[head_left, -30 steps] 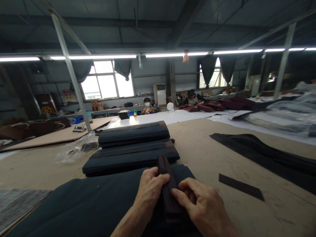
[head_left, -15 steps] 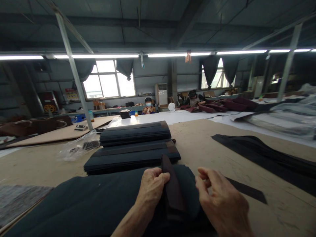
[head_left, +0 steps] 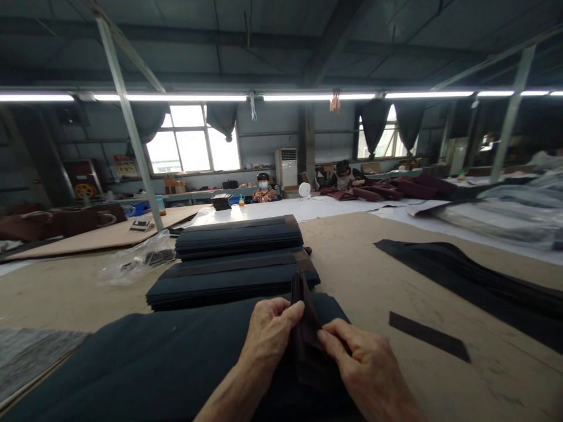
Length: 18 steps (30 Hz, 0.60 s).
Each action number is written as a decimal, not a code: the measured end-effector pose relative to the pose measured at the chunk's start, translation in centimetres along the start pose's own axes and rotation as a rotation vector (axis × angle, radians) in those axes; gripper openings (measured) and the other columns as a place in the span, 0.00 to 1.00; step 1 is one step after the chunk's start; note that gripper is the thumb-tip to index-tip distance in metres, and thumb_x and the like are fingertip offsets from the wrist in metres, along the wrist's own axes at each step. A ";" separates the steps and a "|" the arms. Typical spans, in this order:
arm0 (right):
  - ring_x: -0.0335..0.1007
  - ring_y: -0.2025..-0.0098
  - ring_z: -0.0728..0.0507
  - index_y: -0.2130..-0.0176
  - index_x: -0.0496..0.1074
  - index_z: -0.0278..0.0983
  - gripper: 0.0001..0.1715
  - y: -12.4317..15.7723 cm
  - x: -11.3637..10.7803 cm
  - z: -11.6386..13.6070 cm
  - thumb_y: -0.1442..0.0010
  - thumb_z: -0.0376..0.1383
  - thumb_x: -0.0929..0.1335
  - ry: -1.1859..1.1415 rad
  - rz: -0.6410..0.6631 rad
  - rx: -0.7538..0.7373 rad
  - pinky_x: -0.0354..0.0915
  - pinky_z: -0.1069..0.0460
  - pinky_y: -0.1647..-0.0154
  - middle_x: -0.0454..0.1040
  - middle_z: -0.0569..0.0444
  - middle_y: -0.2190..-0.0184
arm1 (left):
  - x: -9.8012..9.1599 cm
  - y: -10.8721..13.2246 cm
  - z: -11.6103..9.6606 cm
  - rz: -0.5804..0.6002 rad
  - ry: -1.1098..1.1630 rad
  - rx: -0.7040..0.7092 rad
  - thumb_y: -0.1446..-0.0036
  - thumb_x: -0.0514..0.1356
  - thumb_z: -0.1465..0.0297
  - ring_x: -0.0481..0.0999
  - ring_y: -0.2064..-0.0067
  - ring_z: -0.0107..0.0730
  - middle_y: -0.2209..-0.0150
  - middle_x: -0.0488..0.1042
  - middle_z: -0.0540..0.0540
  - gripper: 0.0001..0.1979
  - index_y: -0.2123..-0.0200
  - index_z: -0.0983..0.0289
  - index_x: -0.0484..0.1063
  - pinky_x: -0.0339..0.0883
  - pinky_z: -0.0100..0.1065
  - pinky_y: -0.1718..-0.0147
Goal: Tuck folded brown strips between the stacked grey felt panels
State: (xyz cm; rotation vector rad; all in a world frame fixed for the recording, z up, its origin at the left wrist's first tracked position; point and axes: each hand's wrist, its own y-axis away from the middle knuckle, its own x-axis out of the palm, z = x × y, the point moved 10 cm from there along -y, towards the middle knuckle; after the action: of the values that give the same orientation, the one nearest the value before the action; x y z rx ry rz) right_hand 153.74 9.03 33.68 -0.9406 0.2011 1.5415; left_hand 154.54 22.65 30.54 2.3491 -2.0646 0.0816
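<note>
Several strips [head_left: 308, 325] stand clamped in my left hand [head_left: 268, 331], my right hand [head_left: 363, 357] pinching one, near the right edge of the cloth [head_left: 167, 357].

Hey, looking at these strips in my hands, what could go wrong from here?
The dark strips are slightly fanned in the left hand, so some might slip out. The right hand pinches at the edge; closely layered strips could come away together. The single strip lying apart on the table might be overlooked.
</note>
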 end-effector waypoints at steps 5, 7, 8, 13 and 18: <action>0.65 0.75 0.46 0.79 0.66 0.40 0.21 -0.3 -0.5 -1.1 0.47 0.47 0.55 0.032 0.021 0.069 0.57 0.53 0.74 0.69 0.56 0.80 | 0.0 -0.2 0.2 0.000 0.003 -0.003 0.58 0.60 0.56 0.60 0.81 0.22 0.81 0.64 0.51 0.19 0.75 0.69 0.68 0.50 0.24 0.83; 0.67 0.73 0.45 0.75 0.69 0.41 0.19 -0.3 -2.7 -1.8 0.49 0.46 0.56 0.060 -0.120 0.132 0.58 0.52 0.73 0.71 0.56 0.77 | 0.1 -0.1 0.0 0.002 0.010 -0.014 0.60 0.60 0.57 0.59 0.82 0.22 0.82 0.63 0.50 0.18 0.76 0.69 0.67 0.49 0.24 0.83; 0.68 0.72 0.44 0.73 0.70 0.41 0.19 -0.1 -4.4 -1.7 0.49 0.46 0.57 0.072 -0.251 0.121 0.59 0.52 0.72 0.72 0.56 0.75 | 0.2 0.0 -0.1 0.004 0.013 -0.020 0.61 0.60 0.57 0.58 0.82 0.21 0.83 0.63 0.50 0.18 0.77 0.69 0.66 0.49 0.24 0.84; 0.66 0.75 0.50 0.74 0.69 0.40 0.15 1.6 -6.1 3.2 0.45 0.45 0.61 0.054 -0.459 -0.312 0.59 0.56 0.71 0.70 0.59 0.77 | 0.3 0.1 -0.6 -0.003 -0.005 -0.019 0.62 0.60 0.57 0.58 0.83 0.21 0.83 0.62 0.50 0.19 0.77 0.69 0.67 0.48 0.24 0.85; 0.62 0.80 0.51 0.77 0.68 0.39 0.16 0.4 -0.7 1.1 0.47 0.47 0.63 0.034 -0.060 -0.099 0.55 0.56 0.78 0.67 0.59 0.82 | 0.0 0.1 -0.2 -0.013 0.003 -0.007 0.61 0.61 0.57 0.57 0.83 0.20 0.83 0.62 0.50 0.18 0.77 0.69 0.67 0.50 0.23 0.84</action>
State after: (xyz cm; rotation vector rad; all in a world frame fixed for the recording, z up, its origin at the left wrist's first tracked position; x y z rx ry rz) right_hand 152.84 9.06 34.68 -1.0423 0.1200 1.4925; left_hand 154.47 22.62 30.73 2.3573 -2.0445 0.0777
